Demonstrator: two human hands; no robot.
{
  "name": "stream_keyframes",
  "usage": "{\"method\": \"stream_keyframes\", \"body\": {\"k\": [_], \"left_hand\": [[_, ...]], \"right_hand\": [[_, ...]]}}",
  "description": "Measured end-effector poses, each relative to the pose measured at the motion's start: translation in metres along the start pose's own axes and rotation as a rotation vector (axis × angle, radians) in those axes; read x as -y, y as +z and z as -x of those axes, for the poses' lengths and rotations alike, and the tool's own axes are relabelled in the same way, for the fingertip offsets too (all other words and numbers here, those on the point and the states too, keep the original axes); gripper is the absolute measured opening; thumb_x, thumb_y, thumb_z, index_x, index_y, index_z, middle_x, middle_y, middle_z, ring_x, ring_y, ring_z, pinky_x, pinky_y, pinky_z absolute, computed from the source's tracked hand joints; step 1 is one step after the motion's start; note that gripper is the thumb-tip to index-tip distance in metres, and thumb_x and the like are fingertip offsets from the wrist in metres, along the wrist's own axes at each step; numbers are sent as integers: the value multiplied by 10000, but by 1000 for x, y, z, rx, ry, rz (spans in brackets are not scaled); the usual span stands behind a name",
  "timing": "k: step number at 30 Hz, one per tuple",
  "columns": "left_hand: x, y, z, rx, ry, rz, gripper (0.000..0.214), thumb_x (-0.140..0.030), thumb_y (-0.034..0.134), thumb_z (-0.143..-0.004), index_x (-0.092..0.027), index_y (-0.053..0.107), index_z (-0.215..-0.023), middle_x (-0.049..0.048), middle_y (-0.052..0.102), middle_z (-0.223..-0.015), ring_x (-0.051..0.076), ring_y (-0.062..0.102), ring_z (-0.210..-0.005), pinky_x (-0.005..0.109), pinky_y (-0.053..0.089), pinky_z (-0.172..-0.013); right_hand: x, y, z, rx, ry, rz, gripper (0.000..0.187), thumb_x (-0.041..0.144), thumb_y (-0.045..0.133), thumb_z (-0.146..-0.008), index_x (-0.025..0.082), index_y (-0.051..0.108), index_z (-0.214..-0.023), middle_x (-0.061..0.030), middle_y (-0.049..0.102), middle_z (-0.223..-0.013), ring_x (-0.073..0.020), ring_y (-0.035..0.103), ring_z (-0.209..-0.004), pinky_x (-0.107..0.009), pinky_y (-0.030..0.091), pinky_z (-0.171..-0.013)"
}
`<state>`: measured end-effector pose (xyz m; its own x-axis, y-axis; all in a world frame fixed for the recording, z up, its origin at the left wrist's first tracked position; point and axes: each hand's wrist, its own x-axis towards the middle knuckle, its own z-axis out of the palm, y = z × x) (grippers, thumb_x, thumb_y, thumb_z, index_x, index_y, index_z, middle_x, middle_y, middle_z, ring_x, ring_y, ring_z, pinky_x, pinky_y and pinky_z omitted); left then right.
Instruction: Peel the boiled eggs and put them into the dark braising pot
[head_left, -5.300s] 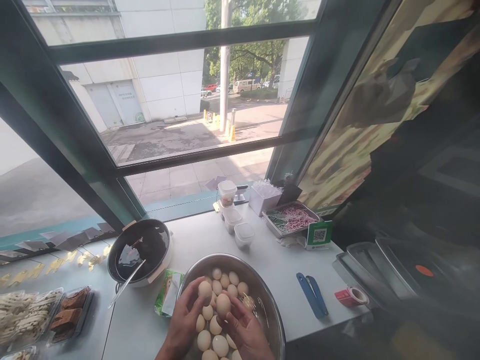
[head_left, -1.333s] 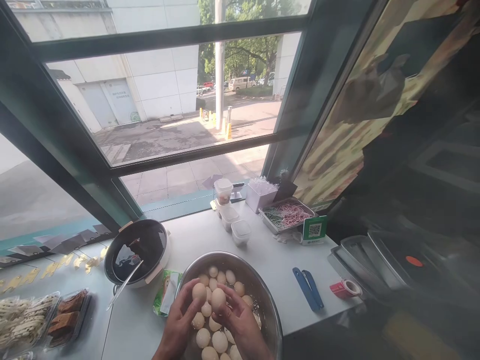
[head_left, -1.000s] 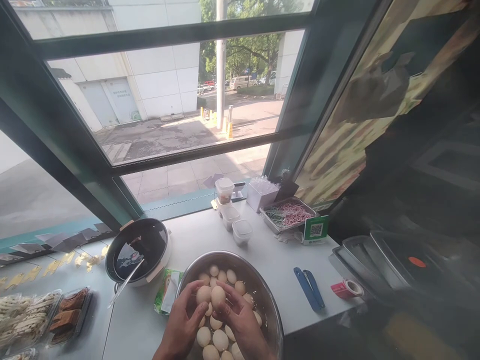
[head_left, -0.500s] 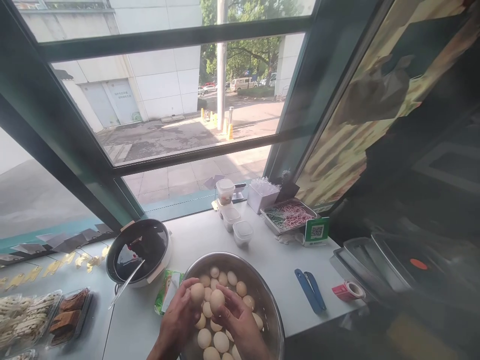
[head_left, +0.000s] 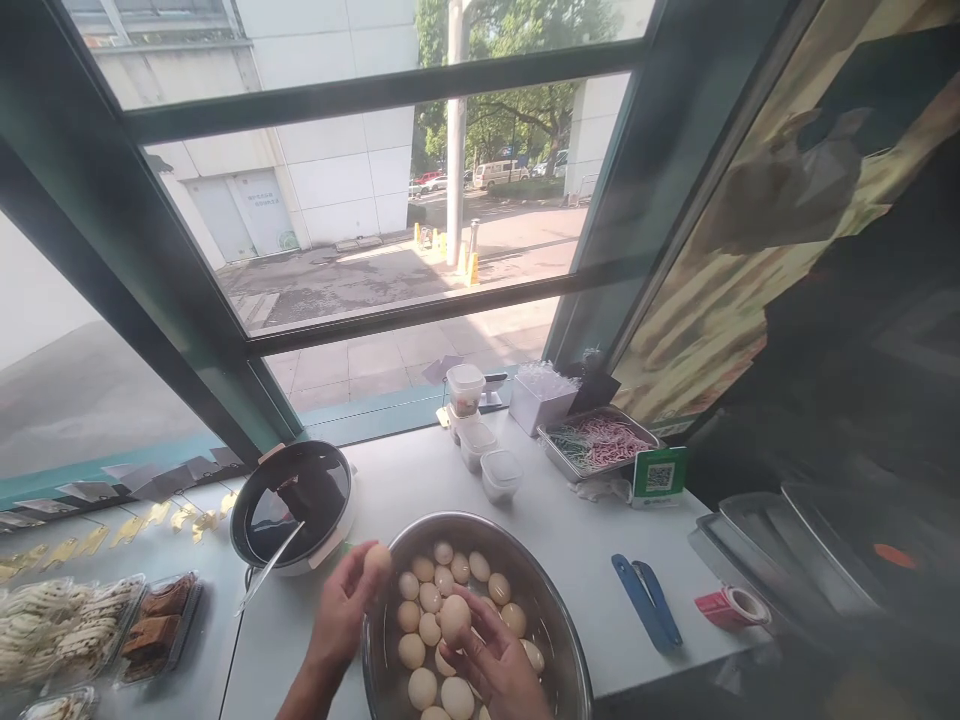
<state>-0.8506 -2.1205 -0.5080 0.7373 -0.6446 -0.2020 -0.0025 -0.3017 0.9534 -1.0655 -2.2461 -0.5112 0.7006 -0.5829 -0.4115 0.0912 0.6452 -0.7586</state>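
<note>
- The left hand [head_left: 339,622] has lifted its egg [head_left: 376,558] away over the bowl [head_left: 559,620] rim, toward the pot [head_left: 292,505], fingers grasping it.
- The right hand [head_left: 499,668] still grips another egg [head_left: 454,619] above the bowl.

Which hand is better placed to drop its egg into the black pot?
Left. The left hand holds its egg over the bowl's rim, nearest the black pot; the right hand is over the bowl.
</note>
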Motion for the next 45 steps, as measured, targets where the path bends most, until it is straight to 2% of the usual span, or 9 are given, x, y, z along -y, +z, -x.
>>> {"method": "stream_keyframes", "body": {"k": [6, 11, 15, 21, 25, 31, 34, 38, 45], "left_hand": [[8, -115, -96, -345, -122, -483, 543, -536, 599, -915, -147, 641, -1292, 195, 626, -1355, 370, 625, -1219, 531, 450, -1092], [15, -144, -132, -307, -234, -682, 348, -370, 664, -926, -151, 665, -1196, 129, 676, -1267, 313, 612, -1241, 584, 412, -1137], [9, -115, -113, -284, -138, -731, 408, -265, 547, -925, -84, 642, -1278, 238, 614, -1360, 413, 596, -1277, 615, 387, -1136], [23, 30, 4, 39, 266, -488, 405, -419, 589, -915, -321, 705, -1290, 101, 713, -1231, 340, 641, -1210, 455, 472, -1104], [52, 94, 41, 257, 154, -126, 420, -351, 760, -743, -316, 772, -1162, 121, 743, -1133, 347, 701, -994, 467, 560, -892], [60, 79, 17, 224, 55, -53, 434, -337, 787, -664, -241, 761, -1086, 119, 733, -1096, 314, 686, -968, 442, 552, -891], [58, 74, 14, 179, -81, 118, 463, -444, 751, -702, -255, 718, -1124, 98, 714, -1078, 281, 686, -902, 438, 566, -849], [60, 81, 20, 198, -305, 448, 492, -582, 767, -649, -262, 667, -1009, 55, 675, -955, 214, 668, -732, 428, 567, -755], [66, 80, 27, 89, -194, 412, 767, -745, 870, -556, -274, 594, -1095, 19, 660, -906, 173, 645, -612, 337, 535, -572]], "right_hand": [[-21, -24, 0, -132, 4, 91, 671, 536, 982, -563, 325, 775, -1166, -81, 733, -1185, -328, 732, -1032, -475, 639, -910], [-51, -54, -9, -204, 82, 155, 728, 603, 968, -476, 264, 782, -1092, -85, 742, -1036, -283, 723, -872, -434, 636, -771], [-58, -61, -9, -193, 71, 193, 677, 575, 948, -510, 238, 757, -1065, -90, 753, -990, -263, 717, -858, -380, 598, -711], [-59, -46, -19, -186, 81, 372, 538, 665, 866, -561, 245, 697, -851, -66, 749, -830, -261, 703, -761, -334, 517, -587], [-50, -32, -33, -50, 90, 545, 573, 773, 745, -658, 233, 656, -829, -58, 746, -801, -229, 704, -720, -307, 485, -578], [-23, -17, -71, 25, 67, 837, 582, 802, 632, -757, 223, 674, -792, -58, 733, -720, -253, 710, -678, -344, 518, -591], [-8, -12, -102, -111, -69, 1054, 358, 541, 567, -937, 224, 714, -1015, -131, 764, -1116, -316, 711, -1085, -420, 552, -908], [-1, -8, -136, -246, -148, 1255, 340, 180, 645, -831, 163, 687, -1168, -227, 648, -1369, -415, 573, -1327, -554, 389, -1147], [-6, -16, -129, -166, -184, 1065, 321, 246, 635, -821, 168, 672, -1130, -188, 727, -1234, -385, 610, -1290, -557, 389, -1196]]}}
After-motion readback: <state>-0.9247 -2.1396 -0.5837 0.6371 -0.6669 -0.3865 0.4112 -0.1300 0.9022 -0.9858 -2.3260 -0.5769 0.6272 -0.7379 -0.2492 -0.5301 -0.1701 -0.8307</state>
